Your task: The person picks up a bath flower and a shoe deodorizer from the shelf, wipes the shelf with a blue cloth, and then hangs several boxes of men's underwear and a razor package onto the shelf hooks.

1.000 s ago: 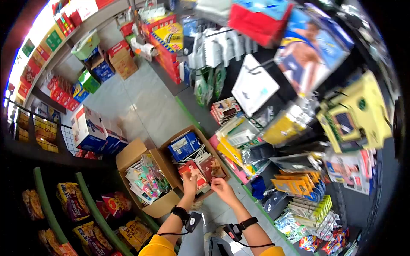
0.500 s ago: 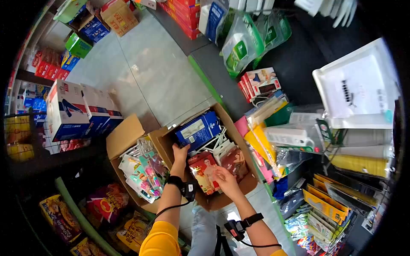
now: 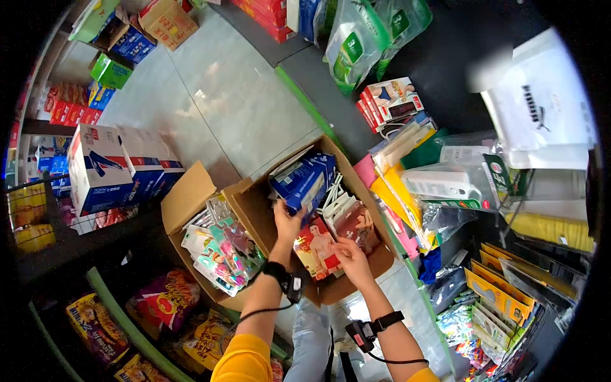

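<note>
My left hand (image 3: 286, 224) grips the lower edge of a blue pack (image 3: 304, 181) tilted up inside an open cardboard box (image 3: 256, 210) on the floor. My right hand (image 3: 351, 254) holds the right edge of a red underwear pack (image 3: 317, 245) printed with a figure, standing in the same box. Behind it lean more red packs (image 3: 358, 221) and white hangers (image 3: 332, 191). Both wrists wear black straps with small devices.
A second open box (image 3: 184, 204) at left holds several colourful carded items (image 3: 219, 251). Blue-and-white cartons (image 3: 105, 169) stand on the grey floor. A rack at right hangs packaged goods (image 3: 445, 184). Snack bags (image 3: 162, 302) fill the shelf at lower left.
The view has dropped toward the box. My left hand moved from the red pack to the blue pack and tilted it up. My right hand took hold of the red pack.
</note>
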Motion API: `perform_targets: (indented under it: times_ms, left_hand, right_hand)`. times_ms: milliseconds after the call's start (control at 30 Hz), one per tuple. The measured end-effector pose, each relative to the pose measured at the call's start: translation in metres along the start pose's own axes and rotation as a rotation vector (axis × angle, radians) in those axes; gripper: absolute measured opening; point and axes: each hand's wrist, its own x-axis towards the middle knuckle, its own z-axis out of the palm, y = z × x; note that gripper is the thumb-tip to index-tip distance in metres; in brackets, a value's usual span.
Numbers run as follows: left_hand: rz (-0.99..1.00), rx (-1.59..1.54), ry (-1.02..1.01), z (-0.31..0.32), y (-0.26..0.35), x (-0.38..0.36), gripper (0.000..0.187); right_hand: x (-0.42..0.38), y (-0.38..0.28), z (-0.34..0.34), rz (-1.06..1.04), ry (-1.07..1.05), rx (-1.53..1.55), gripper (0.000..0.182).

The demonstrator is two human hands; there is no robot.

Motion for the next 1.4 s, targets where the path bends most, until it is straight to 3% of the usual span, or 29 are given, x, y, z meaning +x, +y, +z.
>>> perform_targets:
  times_ms: [67, 133, 200, 267, 333, 367, 400, 533, 600, 667, 700, 800, 867, 967, 1033, 1200, 1267, 1333, 1400]
  left_hand:
    - [0.023, -0.020, 0.002, -0.008, 0.035, -0.044, 0.037]
    - [0.179, 0.070, 0.017, -0.016, 0.066, -0.091, 0.035]
    - [0.148, 0.075, -0.058, -0.027, 0.089, -0.145, 0.035]
    - [0.274, 0.052, -0.168, -0.037, 0.115, -0.191, 0.035]
    - [0.243, 0.056, -0.304, -0.044, 0.119, -0.229, 0.038]
    - [0.320, 0.152, -0.335, -0.044, 0.119, -0.244, 0.039]
    - [0.343, 0.147, -0.337, -0.045, 0.126, -0.259, 0.039]
    - [0.685, 0.380, -0.654, -0.045, 0.172, -0.318, 0.041]
    - [0.831, 0.401, -0.857, -0.045, 0.200, -0.346, 0.049]
    - [0.945, 0.362, -0.991, -0.048, 0.244, -0.374, 0.062]
    - [0.979, 0.331, -0.973, -0.047, 0.255, -0.386, 0.062]
    - [0.745, 0.262, -0.598, -0.019, 0.273, -0.420, 0.061]
    - [0.141, -0.201, -0.820, 0.009, 0.295, -0.434, 0.056]
    - [0.023, -0.259, -1.054, 0.030, 0.381, -0.480, 0.052]
    - [0.050, -0.287, -1.060, 0.052, 0.405, -0.506, 0.051]
    - [0.190, -0.344, -1.147, 0.080, 0.460, -0.555, 0.050]
    - [0.329, -0.288, -1.177, 0.092, 0.481, -0.570, 0.048]
    - [0.384, -0.368, -1.201, 0.110, 0.504, -0.581, 0.048]
    - [0.432, -0.414, -1.181, 0.125, 0.524, -0.586, 0.048]
  right_hand:
    - [-0.010, 0.001, -0.010, 0.078, 0.076, -0.051, 0.038]
    - [-0.025, -0.002, -0.018, 0.064, 0.049, 0.088, 0.046]
    - [-0.051, -0.030, -0.023, 0.245, 0.112, 0.214, 0.056]
    - [-0.073, -0.034, -0.040, 0.293, 0.175, 0.309, 0.068]
    - [-0.101, -0.037, -0.062, 0.297, 0.251, 0.290, 0.071]
    - [-0.120, -0.037, -0.072, 0.348, 0.335, 0.300, 0.066]
    - [-0.136, -0.027, -0.084, 0.327, 0.341, 0.308, 0.066]
    - [-0.200, 0.004, -0.138, 0.313, 0.288, 0.349, 0.047]
    - [-0.238, 0.005, -0.162, 0.284, 0.335, 0.409, 0.052]
    - [-0.291, 0.003, -0.192, 0.130, 0.300, 0.274, 0.062]
    - [-0.319, -0.007, -0.210, 0.075, 0.218, 0.235, 0.068]
    - [-0.405, -0.033, -0.260, 0.013, 0.174, 0.261, 0.069]
    - [-0.454, -0.040, -0.285, -0.123, 0.178, 0.278, 0.069]
    - [-0.506, -0.048, -0.316, -0.156, 0.224, 0.348, 0.066]
    - [-0.527, -0.048, -0.330, -0.326, 0.181, 0.302, 0.065]
    - [-0.585, -0.079, -0.359, -0.543, 0.302, 0.383, 0.064]
    - [-0.595, -0.091, -0.372, -0.674, 0.561, 0.244, 0.052]
    - [-0.604, -0.118, -0.386, -0.729, 0.618, 0.365, 0.051]
    - [-0.598, -0.134, -0.400, -0.812, 0.800, 0.242, 0.050]
